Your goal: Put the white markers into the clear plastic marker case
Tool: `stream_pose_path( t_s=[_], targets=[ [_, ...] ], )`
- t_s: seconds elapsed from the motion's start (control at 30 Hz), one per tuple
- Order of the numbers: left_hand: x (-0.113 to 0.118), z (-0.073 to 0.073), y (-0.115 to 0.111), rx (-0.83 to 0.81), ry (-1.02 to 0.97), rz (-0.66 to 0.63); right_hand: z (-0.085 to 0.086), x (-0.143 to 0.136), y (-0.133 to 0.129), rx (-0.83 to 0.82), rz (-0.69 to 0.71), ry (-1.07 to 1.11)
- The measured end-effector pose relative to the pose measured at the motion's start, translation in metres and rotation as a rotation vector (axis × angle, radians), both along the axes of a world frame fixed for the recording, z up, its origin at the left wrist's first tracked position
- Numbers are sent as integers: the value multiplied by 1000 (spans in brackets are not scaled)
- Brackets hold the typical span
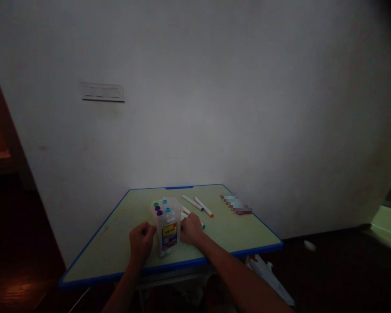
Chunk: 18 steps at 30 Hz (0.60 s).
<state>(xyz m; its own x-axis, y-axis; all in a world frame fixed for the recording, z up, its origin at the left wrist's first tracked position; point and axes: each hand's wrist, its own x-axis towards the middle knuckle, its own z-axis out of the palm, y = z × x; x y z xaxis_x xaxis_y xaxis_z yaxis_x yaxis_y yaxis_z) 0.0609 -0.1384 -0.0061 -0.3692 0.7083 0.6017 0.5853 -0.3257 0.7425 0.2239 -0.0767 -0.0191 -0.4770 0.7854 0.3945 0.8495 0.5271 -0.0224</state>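
Observation:
A clear plastic marker case [169, 217] with a yellow and blue label stands near the front of the table, between my two hands. Several markers are upright in it, with green, purple and blue ends showing at the top. My left hand [141, 243] is closed, its thumb and curled fingers at the case's left edge; whatever they pinch is hidden. On the other side, my right hand [191, 228] is closed against the case's right wall, with its fingertips out of sight. Behind that hand lie loose markers, including a white one with an orange end [203, 207] and another with a dark end [193, 203].
The pale table [114, 243] has a blue rim and stands against a grey wall [195, 108]. A blurred-out flat object [236, 203] lies at its right edge. Below the table on the right are white papers or bags [270, 278], and a small white object [309, 245] lies on the dark floor.

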Motion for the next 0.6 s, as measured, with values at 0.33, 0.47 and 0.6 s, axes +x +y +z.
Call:
stream_pose_path(
  t_s=[0.33, 0.47, 0.6],
  targets=[
    [-6, -6, 12, -128, 101, 64, -5, 0, 2, -9, 27, -12],
    [-11, 0, 20, -224, 250, 98, 0, 0, 4, -13, 35, -4],
    [-16, 11, 35, -337, 438, 98, 9, 0, 10, -24, 45, -3]
  ],
)
